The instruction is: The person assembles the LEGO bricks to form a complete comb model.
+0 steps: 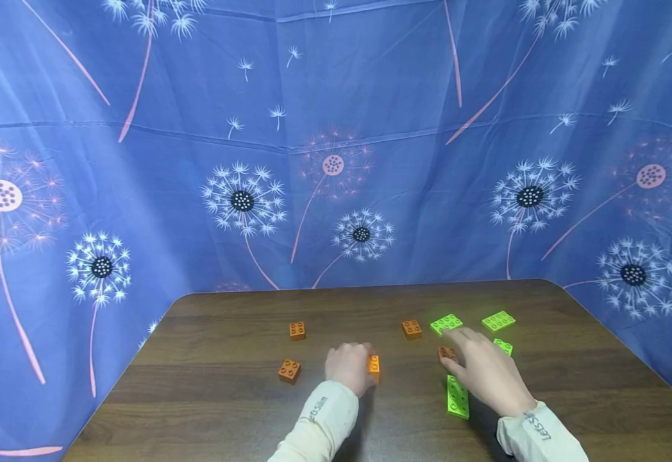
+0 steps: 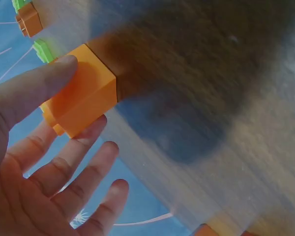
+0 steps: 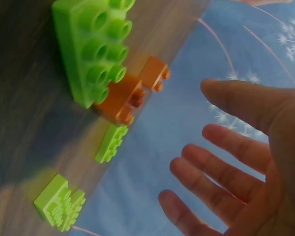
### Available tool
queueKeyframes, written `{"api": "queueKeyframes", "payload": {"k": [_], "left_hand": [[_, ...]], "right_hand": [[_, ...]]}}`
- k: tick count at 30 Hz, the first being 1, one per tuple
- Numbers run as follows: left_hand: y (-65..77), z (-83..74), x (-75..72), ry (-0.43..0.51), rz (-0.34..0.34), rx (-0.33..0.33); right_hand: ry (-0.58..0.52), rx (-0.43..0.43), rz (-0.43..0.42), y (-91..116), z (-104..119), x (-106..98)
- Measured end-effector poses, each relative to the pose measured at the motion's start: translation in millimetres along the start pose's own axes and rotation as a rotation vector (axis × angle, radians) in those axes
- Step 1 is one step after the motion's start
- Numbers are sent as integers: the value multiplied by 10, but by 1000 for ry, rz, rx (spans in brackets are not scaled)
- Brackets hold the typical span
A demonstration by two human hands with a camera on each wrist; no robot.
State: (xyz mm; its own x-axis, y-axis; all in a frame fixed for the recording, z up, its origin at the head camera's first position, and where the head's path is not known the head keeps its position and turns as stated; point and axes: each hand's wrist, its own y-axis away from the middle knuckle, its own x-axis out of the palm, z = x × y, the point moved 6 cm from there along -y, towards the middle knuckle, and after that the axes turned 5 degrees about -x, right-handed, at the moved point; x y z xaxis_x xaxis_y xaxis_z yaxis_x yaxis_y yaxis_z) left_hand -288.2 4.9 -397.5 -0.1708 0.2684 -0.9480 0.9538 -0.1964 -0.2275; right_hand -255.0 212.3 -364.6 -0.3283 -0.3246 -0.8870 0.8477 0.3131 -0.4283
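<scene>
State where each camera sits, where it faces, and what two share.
Head: worn on the head, facing forward and down over the table and blue cloth; left hand, right hand and both sleeves show.
Left wrist: on that wrist, facing the orange block; left thumb and fingers show.
Right wrist: on that wrist, facing green blocks and brown blocks; right thumb and fingers show.
Shared: head and left wrist both show the left hand with the orange block.
</scene>
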Motion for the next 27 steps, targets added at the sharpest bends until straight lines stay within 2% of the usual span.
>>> {"api": "queueKeyframes", "payload": {"k": [9,15,24,27], "left_hand": [[-61,-46,102,87,37,19],[-71,-85,128,144,65,23],[-90,-11,213,344,140,-68],[-95,-1,227,364,152,-89]], "right_hand": [[36,-88,74,-91,-92,130],[40,-93,146,-135,-143,233],[-3,-37,288,-191,-257,367],[-20,-32,315,-196,-284,406]]}}
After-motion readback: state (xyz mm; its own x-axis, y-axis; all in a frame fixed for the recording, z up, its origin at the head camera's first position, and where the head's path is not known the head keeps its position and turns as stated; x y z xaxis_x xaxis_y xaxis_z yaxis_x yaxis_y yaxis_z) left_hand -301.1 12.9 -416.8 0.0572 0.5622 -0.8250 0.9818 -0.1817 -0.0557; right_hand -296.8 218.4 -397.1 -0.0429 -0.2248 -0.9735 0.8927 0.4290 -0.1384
